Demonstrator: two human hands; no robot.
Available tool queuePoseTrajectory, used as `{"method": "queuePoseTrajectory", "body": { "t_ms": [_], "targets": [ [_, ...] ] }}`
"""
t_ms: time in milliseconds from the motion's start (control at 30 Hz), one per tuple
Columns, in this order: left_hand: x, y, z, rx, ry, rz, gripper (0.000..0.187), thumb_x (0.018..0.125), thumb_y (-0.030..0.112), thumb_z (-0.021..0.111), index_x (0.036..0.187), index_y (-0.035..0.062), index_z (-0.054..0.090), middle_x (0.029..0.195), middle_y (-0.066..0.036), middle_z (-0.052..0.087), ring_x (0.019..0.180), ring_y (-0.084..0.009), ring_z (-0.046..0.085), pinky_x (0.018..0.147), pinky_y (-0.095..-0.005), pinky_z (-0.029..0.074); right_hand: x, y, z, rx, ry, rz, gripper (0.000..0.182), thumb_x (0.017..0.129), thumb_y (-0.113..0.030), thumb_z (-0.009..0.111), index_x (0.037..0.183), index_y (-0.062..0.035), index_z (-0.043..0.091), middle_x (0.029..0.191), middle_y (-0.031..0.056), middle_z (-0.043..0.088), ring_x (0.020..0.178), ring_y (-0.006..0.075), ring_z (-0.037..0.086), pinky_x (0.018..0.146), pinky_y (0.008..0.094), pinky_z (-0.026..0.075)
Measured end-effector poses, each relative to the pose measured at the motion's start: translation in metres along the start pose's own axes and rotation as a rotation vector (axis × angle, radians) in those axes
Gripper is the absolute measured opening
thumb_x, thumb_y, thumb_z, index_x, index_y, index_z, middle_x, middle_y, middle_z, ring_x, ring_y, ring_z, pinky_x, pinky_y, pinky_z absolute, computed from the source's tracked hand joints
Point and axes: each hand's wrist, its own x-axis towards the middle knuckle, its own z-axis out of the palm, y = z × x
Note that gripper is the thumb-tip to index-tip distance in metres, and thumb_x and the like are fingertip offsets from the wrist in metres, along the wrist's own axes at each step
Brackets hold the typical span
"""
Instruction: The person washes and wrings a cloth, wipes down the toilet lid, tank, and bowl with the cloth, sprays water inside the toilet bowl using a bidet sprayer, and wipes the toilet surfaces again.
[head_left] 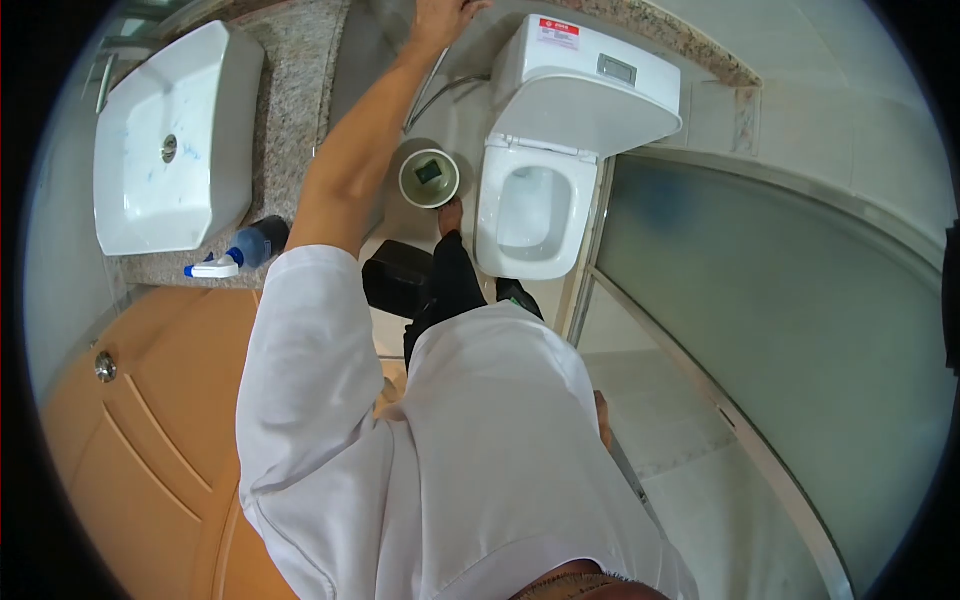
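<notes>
My left hand [443, 20] reaches to the top edge of the view, beside the toilet tank [600, 66]; some fingers show, but whether they hold anything is unclear. Below it, a round white bucket [405, 190] stands on the floor with a dark green pad [428, 171] inside. The toilet [533, 215] has its lid [590, 112] raised. At the right side of my shirt only a small part of my right hand [603, 418] shows, next to a thin grey edge; its fingers are hidden.
A white sink [165, 150] with blue marks sits on the granite counter [290, 90]. A blue spray bottle [250, 245] lies by it. A black bin [397, 280] stands near my leg. A frosted glass panel [790, 280] is at right, an orange door [150, 420] at lower left.
</notes>
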Motion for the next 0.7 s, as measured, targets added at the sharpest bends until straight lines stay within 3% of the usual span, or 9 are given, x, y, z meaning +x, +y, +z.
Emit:
{"method": "queuePoseTrajectory", "body": {
  "t_ms": [33, 100, 200, 267, 333, 367, 433, 533, 700],
  "targets": [
    [0.002, 0.01, -0.011, -0.04, -0.093, -0.098, 0.027, 0.089, 0.011, 0.072, 0.115, 0.0029, 0.07, 0.111, -0.02, 0.072, 0.106, -0.0419, 0.066, 0.092, -0.049, 0.053, -0.005, -0.039, -0.007, 0.001, -0.001, 0.012, 0.034, 0.095, -0.027, 0.065, 0.1, 0.0068, 0.06, 0.08, 0.0204, 0.062, 0.072, 0.0329, 0.058, 0.067, 0.0434, 0.047],
    [0.001, -0.005, -0.002, -0.013, -0.043, -0.06, 0.028, 0.088, 0.012, 0.072, 0.115, 0.0027, 0.07, 0.112, -0.02, 0.071, 0.106, -0.042, 0.067, 0.091, -0.0491, 0.053, -0.008, -0.111, -0.02, 0.095, -0.047, 0.243, 0.034, 0.096, -0.026, 0.065, 0.102, 0.0063, 0.06, 0.079, 0.0198, 0.06, 0.07, 0.0306, 0.056, 0.067, 0.0445, 0.046],
    [0.006, -0.01, -0.001, -0.017, -0.022, -0.052, 0.029, 0.088, 0.012, 0.072, 0.116, 0.0027, 0.07, 0.111, -0.02, 0.072, 0.105, -0.0419, 0.067, 0.091, -0.0495, 0.053, 0.0, -0.112, -0.025, 0.004, -0.081, 0.077, 0.033, 0.096, -0.026, 0.066, 0.104, 0.0054, 0.061, 0.081, 0.0171, 0.063, 0.074, 0.0254, 0.058, 0.069, 0.0422, 0.048],
    [0.016, -0.006, -0.005, -0.054, -0.063, -0.08, 0.029, 0.088, 0.012, 0.072, 0.115, 0.0028, 0.07, 0.11, -0.02, 0.072, 0.105, -0.0419, 0.067, 0.091, -0.0498, 0.053, 0.005, -0.13, -0.028, -0.026, -0.043, 0.171, 0.033, 0.095, -0.026, 0.067, 0.105, 0.0051, 0.062, 0.083, 0.0157, 0.065, 0.077, 0.0231, 0.059, 0.07, 0.0404, 0.049],
    [0.023, 0.006, -0.018, -0.071, -0.114, 0.202, 0.03, 0.085, 0.013, 0.073, 0.114, 0.0035, 0.072, 0.106, -0.02, 0.073, 0.102, -0.0417, 0.068, 0.09, -0.0497, 0.053, 0.004, -0.154, -0.033, -0.053, -0.011, 0.279, 0.034, 0.095, -0.027, 0.069, 0.106, 0.0048, 0.063, 0.085, 0.0142, 0.066, 0.079, 0.0209, 0.06, 0.071, 0.0386, 0.05],
    [0.029, 0.007, -0.021, -0.076, -0.119, 0.201, 0.03, 0.085, 0.013, 0.073, 0.114, 0.0035, 0.072, 0.106, -0.02, 0.073, 0.102, -0.0417, 0.068, 0.09, -0.0497, 0.053, 0.005, -0.163, -0.035, 0.004, -0.012, 0.312, 0.036, 0.094, -0.028, 0.071, 0.106, 0.0047, 0.063, 0.087, 0.0134, 0.067, 0.08, 0.0208, 0.061, 0.072, 0.0379, 0.05],
    [0.038, 0.006, -0.022, 0.076, -0.382, 0.13, 0.03, 0.083, 0.012, 0.073, 0.112, 0.0045, 0.073, 0.103, -0.02, 0.073, 0.099, -0.0407, 0.069, 0.087, -0.0488, 0.055, -0.001, -0.172, -0.037, 0.061, -0.011, 0.35, 0.038, 0.092, -0.029, 0.073, 0.107, 0.0046, 0.064, 0.088, 0.0127, 0.068, 0.08, 0.0208, 0.062, 0.073, 0.0372, 0.05],
    [0.047, -0.003, -0.017, 0.111, -0.528, 0.124, 0.032, 0.082, 0.012, 0.072, 0.113, 0.0064, 0.073, 0.102, -0.019, 0.074, 0.096, -0.0393, 0.07, 0.084, -0.0485, 0.055, -0.002, -0.174, -0.041, 0.156, 0.007, 0.264, 0.04, 0.091, -0.032, 0.076, 0.106, 0.0043, 0.065, 0.088, 0.0121, 0.068, 0.079, 0.0204, 0.061, 0.072, 0.0372, 0.051],
    [0.062, 0.005, -0.021, 0.054, -0.558, 0.068, 0.034, 0.081, 0.013, 0.071, 0.114, 0.0101, 0.074, 0.098, -0.018, 0.075, 0.093, -0.0374, 0.071, 0.082, -0.0487, 0.056, -0.009, -0.153, -0.033, 0.119, 0.023, 0.356, 0.036, 0.092, -0.029, 0.076, 0.104, 0.0036, 0.066, 0.086, 0.0116, 0.067, 0.078, 0.0206, 0.062, 0.072, 0.0366, 0.051]
  ]
}}
